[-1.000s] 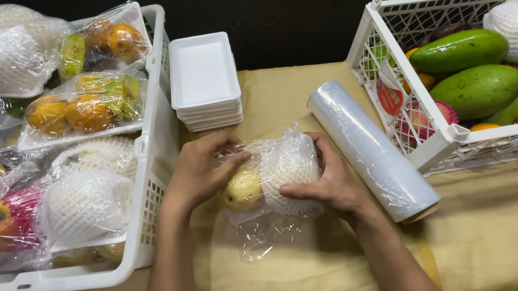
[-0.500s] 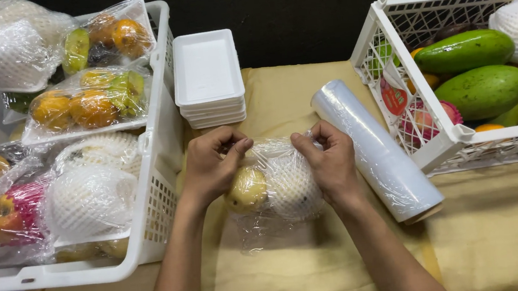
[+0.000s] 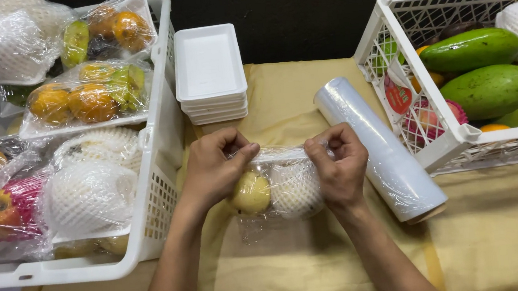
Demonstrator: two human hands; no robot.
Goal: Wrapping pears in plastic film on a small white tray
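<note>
A small tray of fruit lies on the tan cloth in front of me: a yellow fruit [image 3: 252, 193] and a fruit in white foam netting [image 3: 294, 188], both under clear cling film [image 3: 279, 156]. My left hand [image 3: 213, 166] pinches the film at the pack's upper left. At the upper right my right hand [image 3: 338, 163] pinches the same film. The film is stretched tight between the two hands, over the fruit.
A roll of cling film [image 3: 378, 149] lies just right of my right hand. A stack of white foam trays [image 3: 207, 64] stands behind. The left white crate [image 3: 159, 175] holds wrapped fruit packs; the right white crate [image 3: 444, 139] holds green mangoes and other loose fruit.
My right hand left the netted fruit's side and took the film at its top. Both hands have drawn the film edge taut across the pack.
</note>
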